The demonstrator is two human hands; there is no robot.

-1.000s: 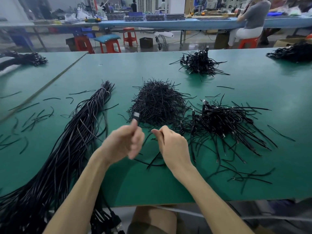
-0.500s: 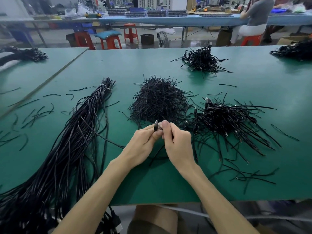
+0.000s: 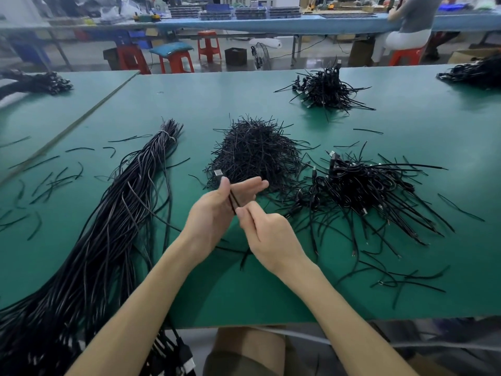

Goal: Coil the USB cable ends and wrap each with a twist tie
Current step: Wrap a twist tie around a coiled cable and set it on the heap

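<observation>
My left hand (image 3: 217,210) holds a black USB cable (image 3: 233,202) across its palm, thumb pressed on it, fingers stretched out. The cable's plug (image 3: 218,173) sticks up above the thumb. My right hand (image 3: 267,234) pinches the same cable just below the left palm. A long bundle of uncoiled black cables (image 3: 113,226) runs down the left of the green table (image 3: 352,126). A heap of black twist ties (image 3: 254,153) lies just beyond my hands. A pile of tied cables (image 3: 363,185) sits to the right.
A second tied pile (image 3: 325,88) lies farther back, another cable heap (image 3: 477,71) at the far right edge. Loose ties (image 3: 48,180) are scattered on the left. Cable plugs (image 3: 184,356) hang over the near table edge. A seated person (image 3: 409,31) works at a far bench.
My hands drew apart from a fingertip pinch. The left hand opened its fingers with the cable laid across the palm; the right slid lower along the cable.
</observation>
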